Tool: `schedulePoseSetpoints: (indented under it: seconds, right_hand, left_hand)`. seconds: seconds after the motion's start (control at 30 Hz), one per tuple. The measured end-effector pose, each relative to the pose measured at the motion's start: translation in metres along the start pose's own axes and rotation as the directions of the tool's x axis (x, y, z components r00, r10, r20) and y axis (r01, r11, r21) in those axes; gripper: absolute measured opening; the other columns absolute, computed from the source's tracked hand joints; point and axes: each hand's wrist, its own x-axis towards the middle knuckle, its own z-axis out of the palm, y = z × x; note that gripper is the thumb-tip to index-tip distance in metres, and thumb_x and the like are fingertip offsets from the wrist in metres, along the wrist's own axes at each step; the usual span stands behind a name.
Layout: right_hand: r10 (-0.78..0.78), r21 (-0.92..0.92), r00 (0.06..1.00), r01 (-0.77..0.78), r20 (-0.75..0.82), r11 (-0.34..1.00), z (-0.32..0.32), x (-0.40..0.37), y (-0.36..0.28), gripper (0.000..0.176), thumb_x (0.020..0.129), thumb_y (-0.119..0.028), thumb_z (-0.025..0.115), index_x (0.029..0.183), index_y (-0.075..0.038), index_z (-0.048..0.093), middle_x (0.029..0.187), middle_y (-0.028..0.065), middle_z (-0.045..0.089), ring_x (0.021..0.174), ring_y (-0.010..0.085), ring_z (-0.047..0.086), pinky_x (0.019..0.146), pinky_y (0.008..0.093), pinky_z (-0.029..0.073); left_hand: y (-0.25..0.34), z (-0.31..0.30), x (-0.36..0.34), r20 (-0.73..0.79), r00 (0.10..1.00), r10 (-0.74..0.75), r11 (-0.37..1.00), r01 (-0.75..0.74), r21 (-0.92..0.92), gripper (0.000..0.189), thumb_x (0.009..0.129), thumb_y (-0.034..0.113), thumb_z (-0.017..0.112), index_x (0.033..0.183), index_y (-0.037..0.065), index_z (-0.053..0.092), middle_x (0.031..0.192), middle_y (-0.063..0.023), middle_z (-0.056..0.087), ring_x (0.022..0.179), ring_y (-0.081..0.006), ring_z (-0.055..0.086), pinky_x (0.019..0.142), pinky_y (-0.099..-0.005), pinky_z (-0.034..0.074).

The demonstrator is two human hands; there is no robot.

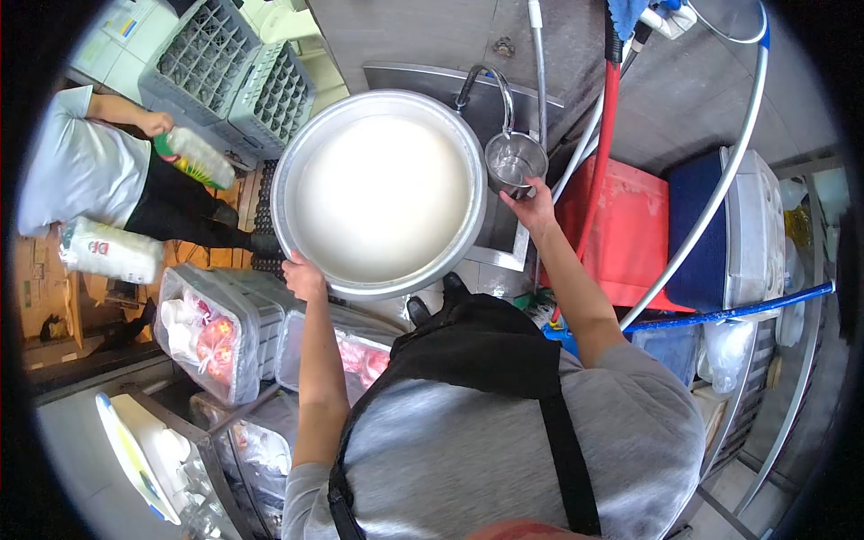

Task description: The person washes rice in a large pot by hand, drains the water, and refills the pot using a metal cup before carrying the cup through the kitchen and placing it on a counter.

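A large round metal basin [472,229] full of cloudy white liquid sits over the sink [504,225]. My left hand [304,276] grips the basin's rim at its lower left, fingers closed round the edge. Right of the basin, my right hand [531,205] holds a small metal pot [516,160] by its lower side, under the curved faucet [509,99]. The pot's mouth faces up, and its inside looks shiny and wet. Whether water is running from the spout is hard to tell.
Another person [99,171] at the left carries plastic-wrapped packages. Gray glass racks [202,63] stand behind. Lidded tubs [216,333] sit lower left. A red cooler [625,225], a blue cooler [697,234] and hanging hoses [733,166] are at the right.
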Motion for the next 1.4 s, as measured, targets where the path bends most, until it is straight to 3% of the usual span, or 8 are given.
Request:
schedulePoseSetpoints:
  seconds: [0.1,0.5,1.2,1.4]
  right_hand:
    - [-0.036,-0.015,0.997,0.035,-0.064,0.999,0.009,-0.008,0.001,0.036,0.068,-0.013,0.056,0.101,-0.008,0.042,0.107,0.0143,0.036,0.098,0.0319,0.042,0.088,0.0485,0.035]
    - [-0.018,0.025,1.0,0.018,-0.003,1.0,-0.002,0.0,0.003,0.04,0.068,-0.012,0.056,0.104,-0.014,0.038,0.113,0.0124,0.033,0.1,0.0339,0.04,0.082,0.0522,0.039]
    - [-0.011,0.003,1.0,0.011,-0.022,1.0,0.008,-0.014,-0.002,0.036,0.067,-0.01,0.056,0.099,-0.012,0.04,0.102,0.0143,0.038,0.089,0.0345,0.044,0.079,0.0509,0.042]
    - [-0.02,0.0,0.999,0.02,-0.046,1.0,0.012,-0.019,-0.001,0.038,0.066,-0.01,0.057,0.101,-0.012,0.041,0.107,0.0145,0.035,0.095,0.0334,0.042,0.081,0.0503,0.04]
  left_hand:
    - [-0.001,0.001,0.002,0.003,1.0,-0.003,1.0,0.003,0.008,0.049,0.085,0.046,0.03,0.104,0.003,0.045,0.102,-0.0196,0.052,0.094,-0.038,0.05,0.076,-0.0497,0.04]
    - [-0.001,-0.001,0.001,0.02,1.0,-0.008,0.999,0.008,-0.042,0.052,0.084,0.047,0.03,0.105,0.002,0.046,0.103,-0.0209,0.053,0.096,-0.0387,0.049,0.081,-0.047,0.038]
    - [0.0,-0.002,-0.001,0.024,1.0,0.003,0.999,-0.002,-0.032,0.05,0.085,0.045,0.029,0.103,0.002,0.045,0.101,-0.021,0.053,0.094,-0.039,0.05,0.078,-0.0477,0.04]
    - [-0.001,-0.002,0.0,0.032,0.999,-0.007,0.999,0.009,-0.041,0.051,0.085,0.046,0.029,0.105,0.002,0.045,0.102,-0.0221,0.053,0.096,-0.0397,0.049,0.081,-0.0474,0.038]
